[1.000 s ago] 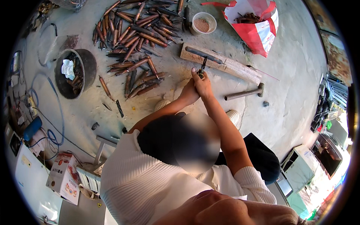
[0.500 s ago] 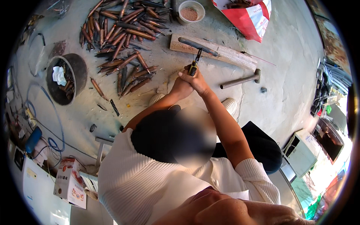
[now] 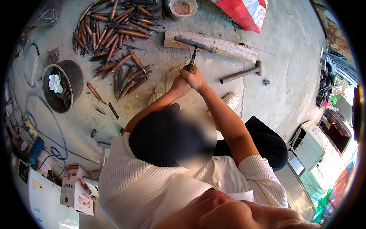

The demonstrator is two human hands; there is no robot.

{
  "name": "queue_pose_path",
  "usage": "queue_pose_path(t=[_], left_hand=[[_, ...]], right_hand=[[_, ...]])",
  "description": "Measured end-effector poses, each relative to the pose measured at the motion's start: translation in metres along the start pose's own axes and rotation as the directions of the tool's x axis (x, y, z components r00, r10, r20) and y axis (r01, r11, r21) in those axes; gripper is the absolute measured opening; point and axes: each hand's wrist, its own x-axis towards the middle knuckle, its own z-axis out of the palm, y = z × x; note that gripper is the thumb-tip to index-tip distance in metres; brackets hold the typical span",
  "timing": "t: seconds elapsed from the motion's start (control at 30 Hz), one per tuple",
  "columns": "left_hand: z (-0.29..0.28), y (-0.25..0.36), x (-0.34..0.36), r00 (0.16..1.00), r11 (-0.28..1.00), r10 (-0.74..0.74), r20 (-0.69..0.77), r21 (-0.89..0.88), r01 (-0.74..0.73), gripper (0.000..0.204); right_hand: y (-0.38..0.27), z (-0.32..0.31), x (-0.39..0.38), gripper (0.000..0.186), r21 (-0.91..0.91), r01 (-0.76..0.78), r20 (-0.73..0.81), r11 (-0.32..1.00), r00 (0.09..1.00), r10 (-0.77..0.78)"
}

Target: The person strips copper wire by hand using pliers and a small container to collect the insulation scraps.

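Observation:
My right hand (image 3: 195,79) is closed around the black-and-yellow handles of a pair of pliers (image 3: 193,58). Pressed against it, my left hand (image 3: 180,86) is closed too, with its fingers around the lower end of the same handles, partly hidden. The jaws point away from me and meet the side of a dark, scorched metal tube (image 3: 190,42); whether they grip it I cannot tell. That tube lies lengthwise on a wooden block (image 3: 236,52) on the floor. To the right of my hands a hammer (image 3: 241,74) with a pipe-like handle rests on the concrete.
A heap of copper-coloured tubes (image 3: 118,34) lies to the far left. Left of my hands stands a dark bucket (image 3: 76,78) with tubes and white paper in it. Beyond the block are a tub of reddish grains (image 3: 183,8) and a red-and-white sack (image 3: 246,14). One tube (image 3: 96,93) lies alone.
The pliers have turned a little, showing more edge-on, with both hands still around them. The whole view has shifted slightly; the tube and block keep their places relative to each other.

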Motion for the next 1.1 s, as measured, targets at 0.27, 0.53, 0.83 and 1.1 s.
queue_pose_path(t=[0.27,0.53,0.83,1.1], left_hand=[[0.004,-0.007,0.009,0.996,0.996,-0.081,-0.040,0.043,0.082,0.040],[0.009,-0.017,0.012,0.996,0.996,-0.051,-0.067,0.066,0.055,0.038],[-0.009,-0.013,0.011,0.999,0.961,-0.012,-0.038,-0.278,0.001,0.047],[-0.038,0.005,0.007,0.962,0.535,0.016,0.274,-0.815,0.223,0.088]], right_hand=[[-0.017,-0.006,0.004,0.047,-0.146,-0.015,0.033,0.989,0.999,0.020],[-0.040,-0.006,-0.007,0.049,-0.337,-0.071,-0.077,0.939,0.996,0.048],[-0.042,-0.016,-0.006,0.090,0.034,-0.119,0.261,0.992,0.960,0.106],[-0.076,-0.044,-0.041,0.127,-0.004,0.011,0.449,1.000,0.894,-0.008]])
